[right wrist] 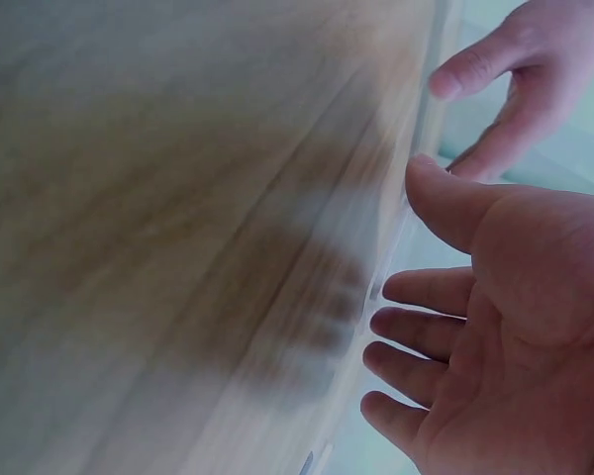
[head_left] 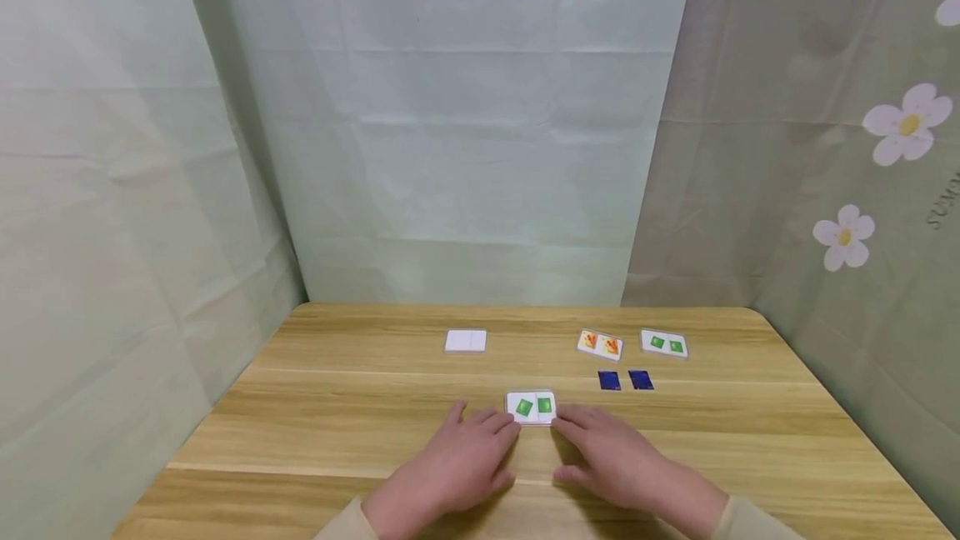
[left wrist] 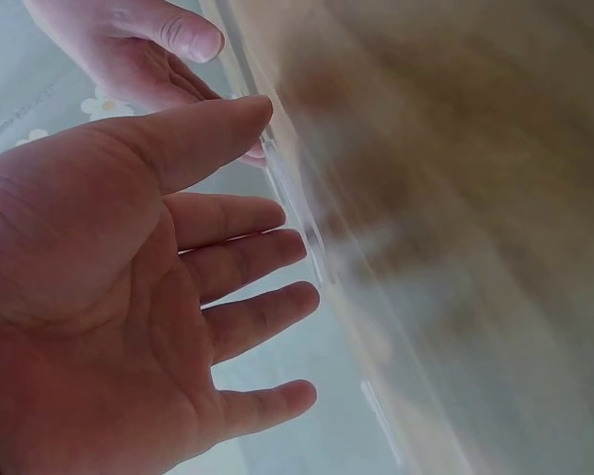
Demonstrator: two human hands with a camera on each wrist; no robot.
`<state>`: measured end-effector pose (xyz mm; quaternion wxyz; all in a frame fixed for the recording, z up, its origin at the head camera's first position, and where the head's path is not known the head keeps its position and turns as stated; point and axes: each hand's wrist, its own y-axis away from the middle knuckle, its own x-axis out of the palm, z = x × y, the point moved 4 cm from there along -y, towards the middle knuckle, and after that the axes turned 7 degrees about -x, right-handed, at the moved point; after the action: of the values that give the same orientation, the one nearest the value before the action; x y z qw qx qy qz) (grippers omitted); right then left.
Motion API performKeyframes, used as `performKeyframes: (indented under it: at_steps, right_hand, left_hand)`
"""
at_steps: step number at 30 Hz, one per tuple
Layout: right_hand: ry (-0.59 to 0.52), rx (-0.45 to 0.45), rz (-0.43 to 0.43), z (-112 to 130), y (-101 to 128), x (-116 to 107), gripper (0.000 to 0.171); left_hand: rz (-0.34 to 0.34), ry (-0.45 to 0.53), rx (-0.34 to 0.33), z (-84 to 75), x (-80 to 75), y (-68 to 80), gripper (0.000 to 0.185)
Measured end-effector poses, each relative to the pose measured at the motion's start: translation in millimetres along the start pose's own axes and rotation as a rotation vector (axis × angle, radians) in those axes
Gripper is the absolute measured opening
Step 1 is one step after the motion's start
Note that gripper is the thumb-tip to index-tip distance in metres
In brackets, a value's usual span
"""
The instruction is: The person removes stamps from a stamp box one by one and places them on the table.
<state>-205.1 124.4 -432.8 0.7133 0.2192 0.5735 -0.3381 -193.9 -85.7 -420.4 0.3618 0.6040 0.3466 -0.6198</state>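
A flat white panel in a clear case (head_left: pixel 535 397), with two green squares on it, lies on the wooden table between my hands. My left hand (head_left: pixel 468 458) is palm down, its fingertips right at the panel's near left corner. On the other side my right hand (head_left: pixel 615 458) has its fingertips at the near right corner. Both thumbs stand apart from the panel, pointing inward. In the left wrist view the fingers (left wrist: pixel 247 267) are extended and spread beside the clear case edge (left wrist: pixel 295 203). Fingers (right wrist: pixel 416 332) of the right hand look straight and relaxed too.
Farther back on the table (head_left: pixel 337 407) lie a plain white panel (head_left: pixel 466 341), a panel with orange pictures (head_left: pixel 600 345) and another with green squares (head_left: pixel 664 343). Two small dark blue squares (head_left: pixel 610 381) sit in front of these. Cloth curtains (head_left: pixel 465 148) surround the table.
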Motion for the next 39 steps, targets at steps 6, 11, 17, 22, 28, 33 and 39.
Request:
performKeyframes:
  at_steps: [6,11,17,22,28,33,39]
  right_hand:
    - [-0.015,0.016,0.021,2,2,1,0.068]
    - [-0.022,0.014,0.014,2,3,0,0.067]
    - [-0.022,0.018,-0.069,-3,-1,-8,0.069]
    - [-0.101,0.053,-0.112,-13,-8,-11,0.068]
    - [-0.177,0.064,-0.136,-21,-18,-8,0.070]
    - [-0.261,0.090,-0.148,-29,-27,-6,0.071]
    - [-0.297,0.114,-0.147,-35,-33,-5,0.074]
  left_hand:
    - [0.041,0.041,-0.005,1.5,0.5,2.7,0.066]
    - [-0.001,0.041,0.018,2.6,-0.8,2.4,0.066]
    - [-0.117,0.074,0.043,9.1,-8.9,-9.2,0.065]
    - [-0.130,0.194,0.021,16.3,-8.4,-26.0,0.064]
    - [-0.131,0.275,0.002,23.1,-0.5,-45.0,0.067]
    - [-0.107,0.298,-0.015,26.3,3.8,-53.4,0.070]
    - [-0.073,0.331,-0.032,28.2,5.7,-59.5,0.073]
